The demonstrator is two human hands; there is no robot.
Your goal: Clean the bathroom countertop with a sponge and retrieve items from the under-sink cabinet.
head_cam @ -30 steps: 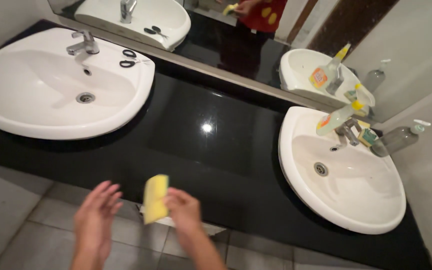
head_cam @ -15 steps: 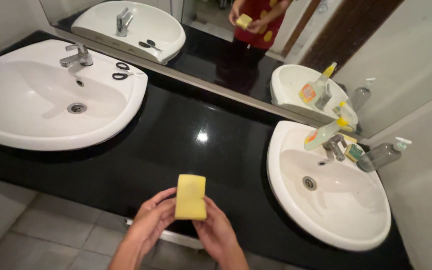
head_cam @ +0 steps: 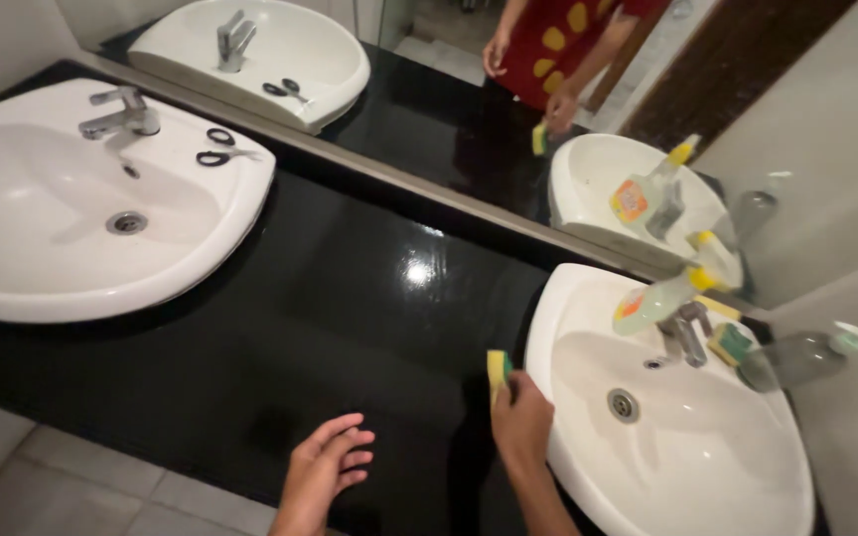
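My right hand (head_cam: 521,424) grips a yellow sponge (head_cam: 498,370) with a green scouring side, held on edge just left of the rim of the right white sink (head_cam: 568,298). My left hand (head_cam: 322,470) hovers open, fingers spread, over the front edge of the black glossy countertop (head_cam: 350,298), holding nothing. The mirror (head_cam: 469,109) behind the counter reflects me with the sponge.
A left white sink (head_cam: 101,288) carries a chrome tap (head_cam: 116,114) and black scissors (head_cam: 215,147) on its rim. By the right sink's tap (head_cam: 685,335) lie a spray bottle (head_cam: 662,298), a second sponge (head_cam: 731,343) and a grey pump bottle (head_cam: 796,359). Grey floor tiles (head_cam: 52,486) lie below.
My left hand has let go of the sponge and dropped away open. My right hand has carried the sponge rightward to the right sink's rim. The view has shifted slightly right.
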